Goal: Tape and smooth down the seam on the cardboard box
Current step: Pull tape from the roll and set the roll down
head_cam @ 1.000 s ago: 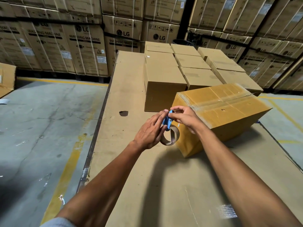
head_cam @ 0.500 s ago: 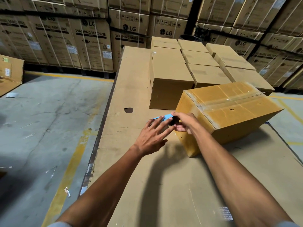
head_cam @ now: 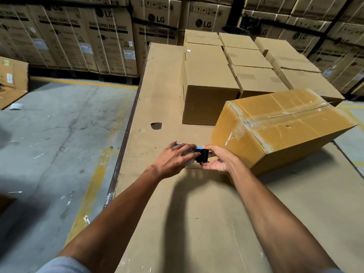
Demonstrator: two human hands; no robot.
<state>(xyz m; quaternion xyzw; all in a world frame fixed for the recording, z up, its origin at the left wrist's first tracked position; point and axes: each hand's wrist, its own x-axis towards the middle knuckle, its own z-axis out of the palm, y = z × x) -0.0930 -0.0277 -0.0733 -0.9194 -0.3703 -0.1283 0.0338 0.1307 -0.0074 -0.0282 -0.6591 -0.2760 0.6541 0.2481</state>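
Box (head_cam: 283,127), yellowish cardboard, seen at centre right of frame, set askew on large flat cardboard sheet (head_cam: 197,223); clear tape visible along top seam and down near end. Tape dispenser (head_cam: 200,153), blue and black, held between both hands at frame centre, just beside box's near lower corner. Left hand (head_cam: 175,159) laid over dispenser's left part, fingers spread. Right hand (head_cam: 218,159) curled on black end. Plain boxes (head_cam: 208,91) stacked behind.

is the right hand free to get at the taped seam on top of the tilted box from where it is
Probably not right away: the right hand and the left hand are both on the tape dispenser. The path itself looks open; nothing lies on the taped seam of the tilted box beside it.
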